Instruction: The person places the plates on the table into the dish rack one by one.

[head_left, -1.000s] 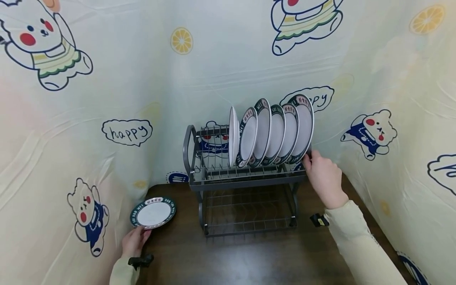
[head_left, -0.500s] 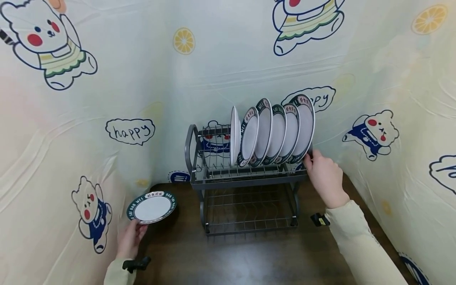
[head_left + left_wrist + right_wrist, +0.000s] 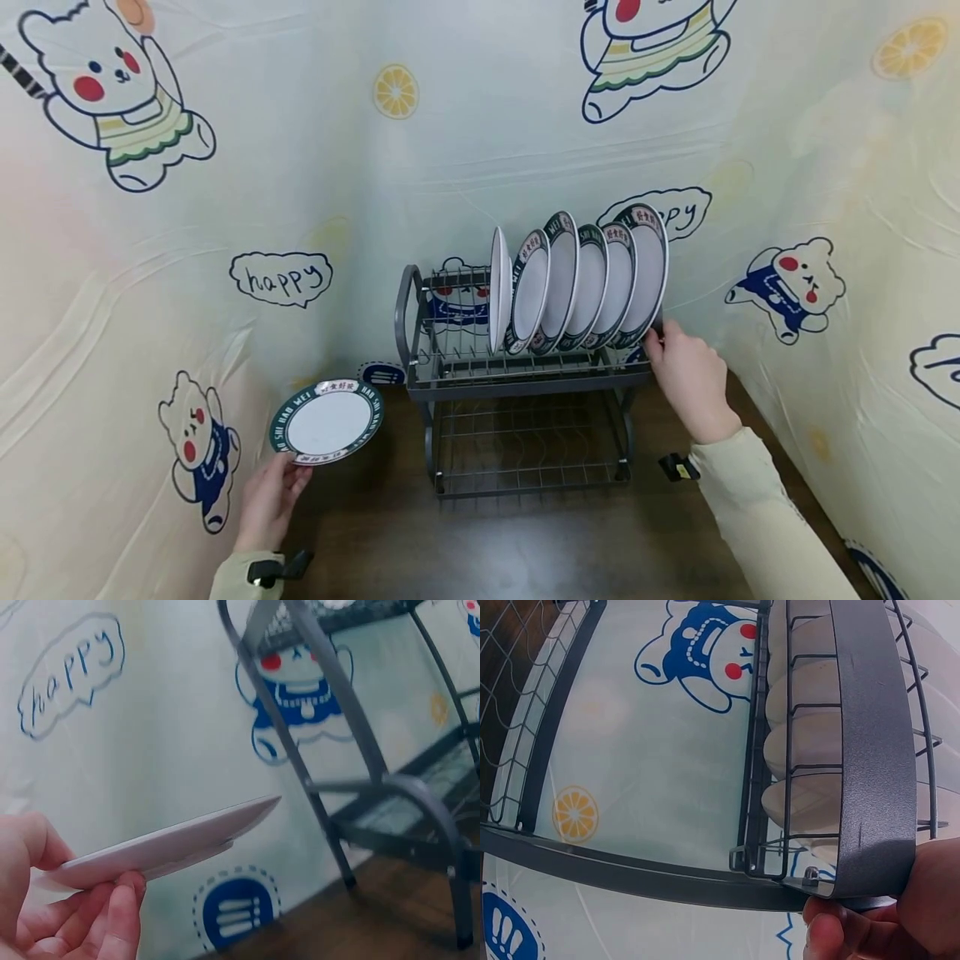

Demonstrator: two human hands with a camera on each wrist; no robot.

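Note:
My left hand (image 3: 272,498) pinches the near rim of a white plate (image 3: 330,423) with a dark green lettered border. The plate is off the table, left of the dish rack; in the left wrist view the plate (image 3: 172,840) appears edge-on, thumb above and fingers below. At the rack's right end my right hand (image 3: 692,377) grips the grey frame; the right wrist view shows fingers (image 3: 826,934) curled around that frame (image 3: 874,750). Several like plates (image 3: 585,283) stand on edge in the upper tier of the dish rack (image 3: 525,385), toward its right side.
The rack's lower wire tier (image 3: 525,433) sits just above the dark brown table (image 3: 480,546). Wire slots (image 3: 457,342) show at the upper tier's left end. A printed cloth (image 3: 465,125) with bears and lemon slices hangs behind and at both sides.
My left hand has raised the plate upward and tilted its face more toward the head camera. The right hand keeps its place on the rack; the whole head view has shifted slightly.

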